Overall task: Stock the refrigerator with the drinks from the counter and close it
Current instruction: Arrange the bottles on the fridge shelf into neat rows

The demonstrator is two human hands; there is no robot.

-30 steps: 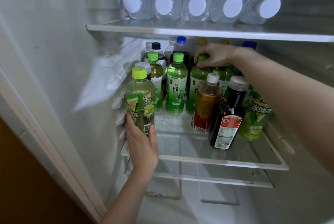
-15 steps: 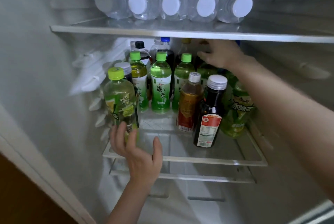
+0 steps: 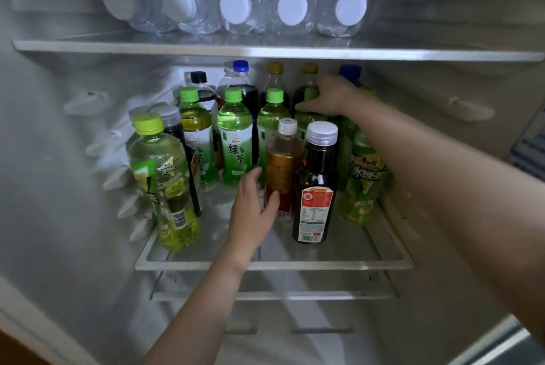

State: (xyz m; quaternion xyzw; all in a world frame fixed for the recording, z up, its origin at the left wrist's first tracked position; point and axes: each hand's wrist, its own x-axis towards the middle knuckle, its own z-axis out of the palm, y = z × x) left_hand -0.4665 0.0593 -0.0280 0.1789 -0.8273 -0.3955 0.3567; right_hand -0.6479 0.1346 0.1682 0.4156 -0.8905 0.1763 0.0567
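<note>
I look into the open refrigerator. Its glass middle shelf holds several upright drinks. My left hand reaches in with spread fingers, and its thumb touches the amber tea bottle with the white cap. Left of it stands a light-green iced tea bottle at the shelf's front left, free of any hand. My right hand is deeper in, its fingers curled over the neck of a green-capped tea bottle in the second row. A dark bottle with a red label stands beside the amber one.
The upper shelf carries several water bottles lying on their sides, caps facing me. Dark soda bottles fill the back row. Another iced tea bottle stands at the right. Bare glass shows at the shelf's front.
My left hand let go of the light-green iced tea bottle at the front left and moved right to the amber bottle. My right hand stays on the back green bottle.
</note>
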